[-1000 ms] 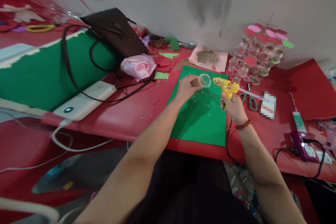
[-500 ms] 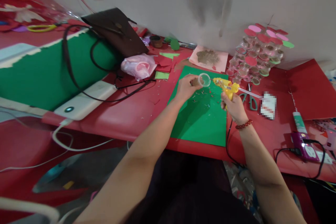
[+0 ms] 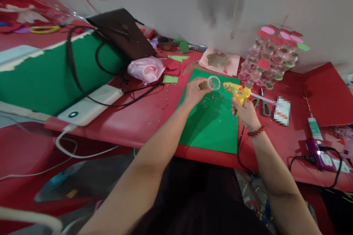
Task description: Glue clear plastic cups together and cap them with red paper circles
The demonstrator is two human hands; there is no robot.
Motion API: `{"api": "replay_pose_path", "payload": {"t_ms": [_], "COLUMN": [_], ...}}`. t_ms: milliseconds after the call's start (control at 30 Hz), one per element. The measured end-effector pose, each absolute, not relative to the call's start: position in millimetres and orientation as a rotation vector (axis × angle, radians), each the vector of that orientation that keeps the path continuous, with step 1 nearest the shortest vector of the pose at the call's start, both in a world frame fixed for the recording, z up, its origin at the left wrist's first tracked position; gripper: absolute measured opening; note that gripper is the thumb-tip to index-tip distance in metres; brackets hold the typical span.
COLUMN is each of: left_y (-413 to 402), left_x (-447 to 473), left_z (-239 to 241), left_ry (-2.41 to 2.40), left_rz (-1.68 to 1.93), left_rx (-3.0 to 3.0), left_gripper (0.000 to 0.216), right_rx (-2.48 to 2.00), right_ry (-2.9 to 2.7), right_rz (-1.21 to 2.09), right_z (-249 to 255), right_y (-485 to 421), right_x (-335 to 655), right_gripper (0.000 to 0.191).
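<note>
My left hand (image 3: 195,91) is closed around a small clear plastic cup (image 3: 214,83), tilted so its round rim faces right; something brownish shows at its base by the fingers. In my right hand (image 3: 245,111) is a yellow glue gun (image 3: 234,90), its nozzle pointing left at the cup's rim. Whether nozzle and rim touch I cannot tell. A clear glue stick (image 3: 263,97) juts from the gun's back. Beneath both hands lies a green sheet (image 3: 209,128) strewn with small scraps.
Grey-handled scissors (image 3: 265,107) lie right of the glue gun. Behind them stands a stack of clear cups with coloured discs (image 3: 271,58). A brown bag (image 3: 121,31), a white power strip (image 3: 89,105) and a pink plastic bundle (image 3: 146,69) are to the left. The gun's black cord (image 3: 239,147) runs over the table edge.
The cup and the glue gun's nozzle have shifted very slightly to the left. Both hands keep the same hold.
</note>
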State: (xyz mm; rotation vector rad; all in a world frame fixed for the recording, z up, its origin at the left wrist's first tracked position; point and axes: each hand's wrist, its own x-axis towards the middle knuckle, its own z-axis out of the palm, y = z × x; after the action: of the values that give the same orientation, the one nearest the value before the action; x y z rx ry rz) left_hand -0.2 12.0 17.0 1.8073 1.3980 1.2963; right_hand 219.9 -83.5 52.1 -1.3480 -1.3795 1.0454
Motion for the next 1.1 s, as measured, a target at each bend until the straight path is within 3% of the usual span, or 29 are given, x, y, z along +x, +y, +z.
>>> {"api": "replay_pose_path", "payload": {"t_ms": [1100], "left_y": [21.9], "left_x": [-4.6], "left_z": [6.9], "left_ry": [1.446], "left_rz": [1.391], "left_rx": [1.79], "left_gripper": [0.033], "right_rx": [-1.427], "right_ry": [-1.473], "right_rz": [1.074], "right_z": [57.8], "right_y": [-87.4], "right_x": [220.2], "right_gripper": [0.055]}}
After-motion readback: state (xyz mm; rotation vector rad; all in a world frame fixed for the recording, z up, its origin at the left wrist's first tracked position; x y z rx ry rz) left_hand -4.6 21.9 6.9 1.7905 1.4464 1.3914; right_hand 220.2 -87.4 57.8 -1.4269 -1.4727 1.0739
